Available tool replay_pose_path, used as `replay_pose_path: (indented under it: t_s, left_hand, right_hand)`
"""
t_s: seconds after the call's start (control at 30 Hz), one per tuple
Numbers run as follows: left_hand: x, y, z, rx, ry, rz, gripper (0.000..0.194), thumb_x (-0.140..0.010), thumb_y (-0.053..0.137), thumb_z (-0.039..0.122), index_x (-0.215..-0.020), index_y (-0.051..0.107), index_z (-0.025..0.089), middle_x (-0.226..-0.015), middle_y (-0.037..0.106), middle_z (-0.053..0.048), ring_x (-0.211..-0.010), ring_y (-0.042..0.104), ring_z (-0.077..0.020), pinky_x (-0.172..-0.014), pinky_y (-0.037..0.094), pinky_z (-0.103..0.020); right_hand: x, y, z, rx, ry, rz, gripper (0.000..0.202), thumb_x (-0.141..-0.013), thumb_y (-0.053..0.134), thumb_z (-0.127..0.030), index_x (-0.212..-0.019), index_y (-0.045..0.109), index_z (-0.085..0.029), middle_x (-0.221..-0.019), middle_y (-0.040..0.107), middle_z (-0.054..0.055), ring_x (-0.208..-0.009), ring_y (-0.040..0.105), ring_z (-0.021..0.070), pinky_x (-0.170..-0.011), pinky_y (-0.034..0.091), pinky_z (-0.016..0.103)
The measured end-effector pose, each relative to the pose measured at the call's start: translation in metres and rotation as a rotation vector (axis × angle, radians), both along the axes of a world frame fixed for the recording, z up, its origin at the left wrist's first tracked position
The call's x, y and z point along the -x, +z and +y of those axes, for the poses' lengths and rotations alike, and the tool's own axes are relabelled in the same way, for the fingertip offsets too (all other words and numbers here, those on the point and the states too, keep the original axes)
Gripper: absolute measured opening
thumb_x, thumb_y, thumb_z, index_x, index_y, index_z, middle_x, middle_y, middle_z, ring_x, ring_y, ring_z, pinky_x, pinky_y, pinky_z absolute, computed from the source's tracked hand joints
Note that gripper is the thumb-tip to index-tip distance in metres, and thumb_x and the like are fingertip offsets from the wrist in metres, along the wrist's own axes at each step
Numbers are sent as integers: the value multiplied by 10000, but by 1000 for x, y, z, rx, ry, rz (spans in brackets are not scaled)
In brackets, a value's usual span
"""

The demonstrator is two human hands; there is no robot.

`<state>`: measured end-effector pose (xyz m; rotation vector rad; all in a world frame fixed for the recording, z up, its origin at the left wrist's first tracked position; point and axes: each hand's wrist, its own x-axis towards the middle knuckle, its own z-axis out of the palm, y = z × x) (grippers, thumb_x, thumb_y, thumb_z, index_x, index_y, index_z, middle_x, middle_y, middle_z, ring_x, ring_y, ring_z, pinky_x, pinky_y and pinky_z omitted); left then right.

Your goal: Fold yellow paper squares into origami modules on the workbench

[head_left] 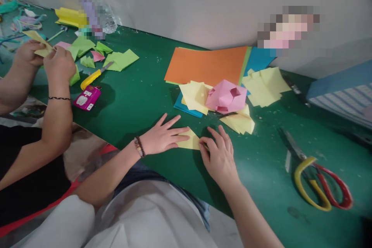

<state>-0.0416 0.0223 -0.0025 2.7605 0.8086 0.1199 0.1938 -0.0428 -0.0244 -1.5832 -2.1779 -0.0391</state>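
Note:
A small piece of yellow paper lies flat on the green table in front of me. My left hand rests with fingers spread, the fingertips on the paper's left part. At its right end, my right hand pinches the corner between thumb and forefinger, other fingers curved; the pinched corner is partly hidden. Just beyond my hands sits a pink folded-paper shape with dark openings. Yellow sheets lie beside it, and folded yellow pieces lie in front of it.
Scissors with red and yellow handles lie at right, near a striped box. Orange paper lies at the back. At left, a co-worker's hands hold yellow paper near a yellow craft knife and a magenta box.

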Motion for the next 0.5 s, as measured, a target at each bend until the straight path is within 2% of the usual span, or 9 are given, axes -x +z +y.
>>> replay_pose_path:
  t_s: [0.13,0.23,0.27,0.33,0.4,0.5]
  left_hand:
    - [4,1,10,-34,-25,-1,440,-945,520,357,-1382,467,332,-1490,427,-15,-1457,192,-336,-1115,166,-693]
    - [0,8,2,-81,28,-24,418,-959,496,297,-1376,474,280,-1485,436,-29,-1450,223,-321,-1127,175,-674]
    - [-4,10,-7,-99,72,-41,387,-968,465,246,-1354,500,243,-1473,453,-35,-1442,248,-307,-1146,178,-642]
    - [-16,12,-31,-117,156,-121,336,-980,385,178,-1251,581,152,-1392,542,-60,-1392,356,-253,-1180,236,-498]
    - [-29,10,-58,-79,166,-201,340,-975,403,237,-1222,591,97,-1310,600,-89,-1319,447,-231,-1154,313,-380]
    - [-45,2,-89,-5,223,-223,511,-955,438,406,-1344,478,76,-1383,531,-124,-1308,451,-257,-1150,315,-405]
  right_hand:
    - [4,3,-3,-7,-13,-2,99,-914,520,-250,-953,579,-180,-1280,568,159,-1380,358,344,-1047,387,560]
    - [7,5,-6,-19,-36,-18,81,-908,527,-223,-950,581,-180,-1260,590,150,-1361,391,339,-1048,391,551]
    - [8,5,-7,-27,-47,-23,79,-906,528,-217,-949,581,-178,-1246,600,149,-1354,404,336,-1045,396,545]
    - [10,4,-9,-32,-65,-31,81,-903,527,-213,-946,582,-172,-1230,609,155,-1348,413,335,-1039,404,536]
    - [10,3,-9,-20,-67,-35,92,-902,522,-218,-947,583,-167,-1237,606,163,-1353,404,337,-1040,401,534]
    - [9,2,-9,-1,-57,-25,115,-902,509,-227,-955,590,-165,-1257,594,165,-1371,376,336,-1052,384,535]
